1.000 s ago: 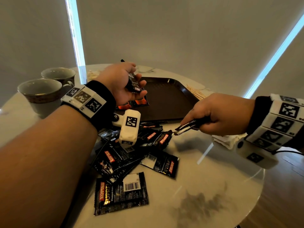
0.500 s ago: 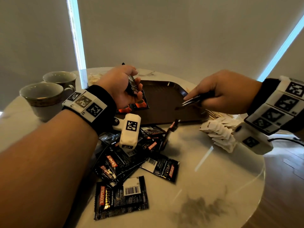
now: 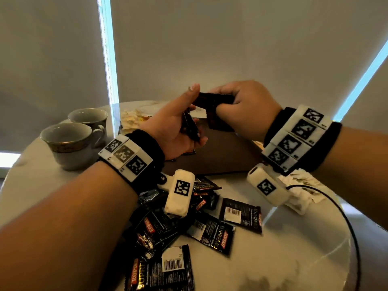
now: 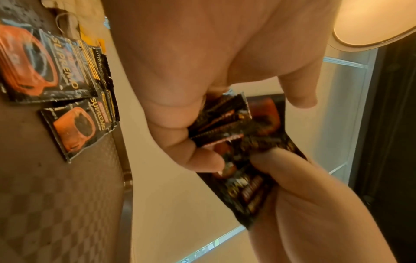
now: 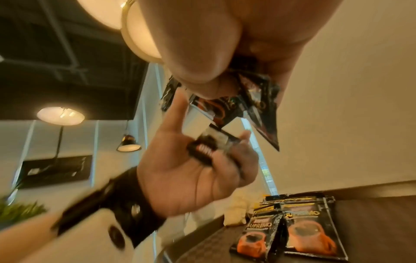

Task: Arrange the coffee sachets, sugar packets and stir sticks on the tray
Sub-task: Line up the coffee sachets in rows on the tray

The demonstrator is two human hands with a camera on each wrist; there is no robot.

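Observation:
Both hands are raised together above the brown tray. My left hand grips a small stack of black coffee sachets against its palm, thumb pointing up. My right hand pinches a few more sachets and holds them against the left thumb. In the left wrist view the left hand's stack overlaps the right hand's sachet. A few sachets lie face up on the tray's far left corner. Loose sachets are scattered on the table in front of the tray. White sugar packets sit beneath my right wrist.
Two gold-rimmed cups stand on the round marble table at the left. A pale crumpled heap lies behind the tray's left corner. A black cable curves along the table's right edge.
My right hand has swung left and up from the tray's right side with its sachets to meet the left hand. The left hand has lifted and turned its thumb upward.

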